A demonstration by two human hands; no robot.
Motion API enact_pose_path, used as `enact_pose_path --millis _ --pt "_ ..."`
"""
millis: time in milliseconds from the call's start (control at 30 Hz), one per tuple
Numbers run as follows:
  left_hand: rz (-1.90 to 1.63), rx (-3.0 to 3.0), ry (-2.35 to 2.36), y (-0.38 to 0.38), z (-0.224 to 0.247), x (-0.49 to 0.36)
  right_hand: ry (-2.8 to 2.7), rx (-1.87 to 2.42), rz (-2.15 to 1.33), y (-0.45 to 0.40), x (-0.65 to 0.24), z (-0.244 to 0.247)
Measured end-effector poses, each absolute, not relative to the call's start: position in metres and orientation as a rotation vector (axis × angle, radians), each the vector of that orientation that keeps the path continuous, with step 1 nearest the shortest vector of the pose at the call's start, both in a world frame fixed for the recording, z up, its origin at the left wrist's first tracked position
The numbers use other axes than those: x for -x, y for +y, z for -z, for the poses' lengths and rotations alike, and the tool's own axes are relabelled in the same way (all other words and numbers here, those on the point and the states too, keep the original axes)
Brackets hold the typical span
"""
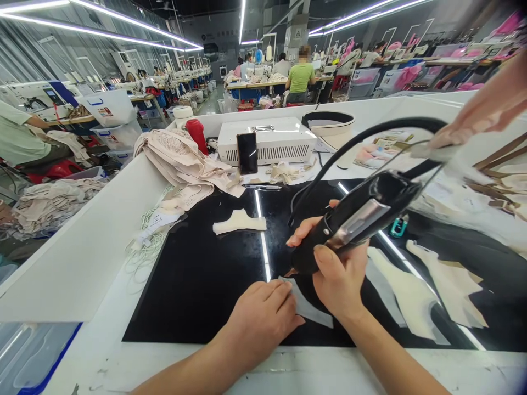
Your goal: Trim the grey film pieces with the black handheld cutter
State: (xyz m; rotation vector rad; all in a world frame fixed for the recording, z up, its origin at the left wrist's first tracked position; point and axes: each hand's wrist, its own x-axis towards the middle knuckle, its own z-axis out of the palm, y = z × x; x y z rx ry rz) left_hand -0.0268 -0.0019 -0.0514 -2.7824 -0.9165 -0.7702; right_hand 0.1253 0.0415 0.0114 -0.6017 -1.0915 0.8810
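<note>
In my right hand (pixel 343 274) is a black handheld tool (pixel 358 211) with a metal lever and a thick cable, my fingers wrapped round its lower body. My left hand (pixel 265 312) presses with its fingers together on the edge of a pale translucent piece (pixel 310 308) lying on the black mat (pixel 197 296). The tool's lower end is just above that piece, near my left fingertips. A cream fabric cutout (pixel 239 222) lies farther back on the mat. To the right of my right hand lie cream cutouts (pixel 405 293) and beige cutouts (pixel 448 280).
Behind the mat stand a white vented box (pixel 267 140) and an upright phone (pixel 247 153). Beige garments (pixel 181 159) heap at the back left, and a teal-handled item (pixel 398 226) sits right. Another person's hand (pixel 486 109) is at the upper right, near the cable.
</note>
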Motion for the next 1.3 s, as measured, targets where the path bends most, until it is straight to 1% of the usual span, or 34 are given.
enact_pose_path --millis 167,267,633,1033,1300 --pt "0.74 2.817 -0.909 -0.003 0.05 0.03 -1.218 0.717 -0.766 0.031 -0.147 -0.043" --pt "0.719 2.821 -0.899 -0.003 0.048 0.031 -1.168 0.775 -0.722 0.023 -0.156 -0.05" --pt "0.673 2.837 -0.872 -0.001 0.043 0.035 -1.066 0.727 -0.692 -0.014 -0.179 -0.025" --pt "0.659 2.83 -0.838 0.001 0.04 0.036 -1.043 0.696 -0.723 -0.016 -0.165 -0.02" --pt "0.74 2.885 -0.776 -0.005 0.031 0.026 -1.029 0.724 -0.7 -0.019 -0.168 -0.02"
